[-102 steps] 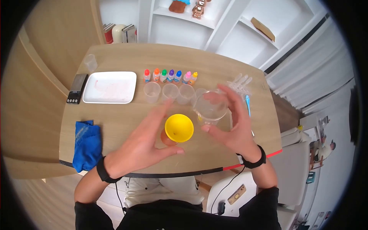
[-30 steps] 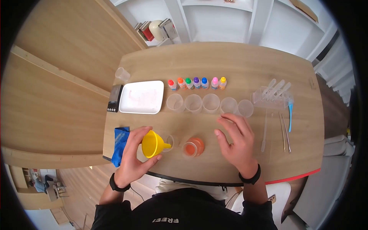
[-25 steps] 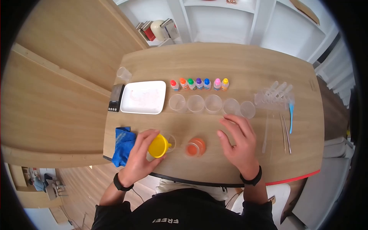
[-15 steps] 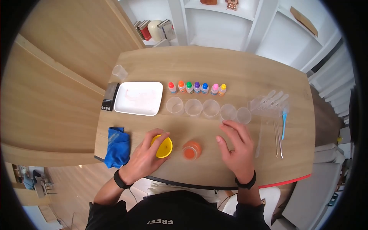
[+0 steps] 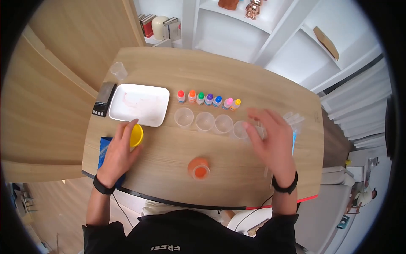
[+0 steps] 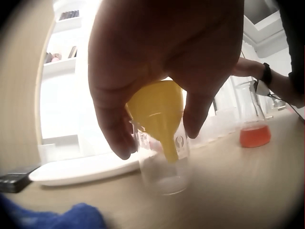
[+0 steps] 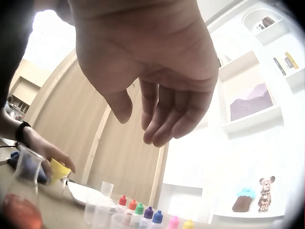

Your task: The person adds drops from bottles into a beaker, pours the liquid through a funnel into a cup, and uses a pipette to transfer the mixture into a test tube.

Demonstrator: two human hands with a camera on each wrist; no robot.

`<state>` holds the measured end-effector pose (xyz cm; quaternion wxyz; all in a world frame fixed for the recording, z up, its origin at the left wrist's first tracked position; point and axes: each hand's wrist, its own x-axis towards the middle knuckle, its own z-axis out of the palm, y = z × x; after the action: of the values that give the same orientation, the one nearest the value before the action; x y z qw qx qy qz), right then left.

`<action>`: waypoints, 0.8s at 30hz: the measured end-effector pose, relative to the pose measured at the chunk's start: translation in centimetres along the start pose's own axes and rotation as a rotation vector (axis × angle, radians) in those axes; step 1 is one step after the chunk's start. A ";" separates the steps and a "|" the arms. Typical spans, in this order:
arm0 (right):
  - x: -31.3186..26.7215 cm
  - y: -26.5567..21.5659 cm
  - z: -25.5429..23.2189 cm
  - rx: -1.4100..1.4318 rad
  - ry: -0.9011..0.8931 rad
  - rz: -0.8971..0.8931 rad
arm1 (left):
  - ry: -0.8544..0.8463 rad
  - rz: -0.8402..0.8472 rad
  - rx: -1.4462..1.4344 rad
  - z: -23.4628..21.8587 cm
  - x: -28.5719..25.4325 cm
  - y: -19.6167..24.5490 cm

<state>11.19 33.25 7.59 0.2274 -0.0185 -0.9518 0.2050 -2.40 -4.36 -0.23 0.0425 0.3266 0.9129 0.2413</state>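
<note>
Count on the desk [image 5: 165, 148]: seven small bottles [image 5: 201, 98], one cap each in red, orange, green, purple, blue, pink and yellow. Clear cups total seven: five in the row [image 5: 205, 122], the fifth partly hidden; one corner cup [image 5: 119, 71]; one cup under the funnel [image 6: 167, 180]. One yellow funnel [image 5: 136, 135], one flask [image 5: 198, 167], one white tray [image 5: 146, 108], one scale [image 5: 103, 99], one blue cloth [image 5: 103, 150] and one blue stick [image 5: 294, 142] are recorded. Pale droppers [image 5: 292, 118]: blurred, number undetermined.

The left grip [image 5: 116, 154] holds with curved fingers; the right grip [image 5: 272, 139] hovers, fingers loosely bent.
</note>
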 end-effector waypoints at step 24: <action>12.1 -0.8 17.7 -0.369 -0.396 -0.527 | 0.080 0.186 -0.424 2.9 -3.0 6.3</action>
<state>-7.41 27.32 -1.30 0.0769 0.2265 -0.9703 -0.0358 4.26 -0.82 -0.10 0.0516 0.3833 0.8086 0.4434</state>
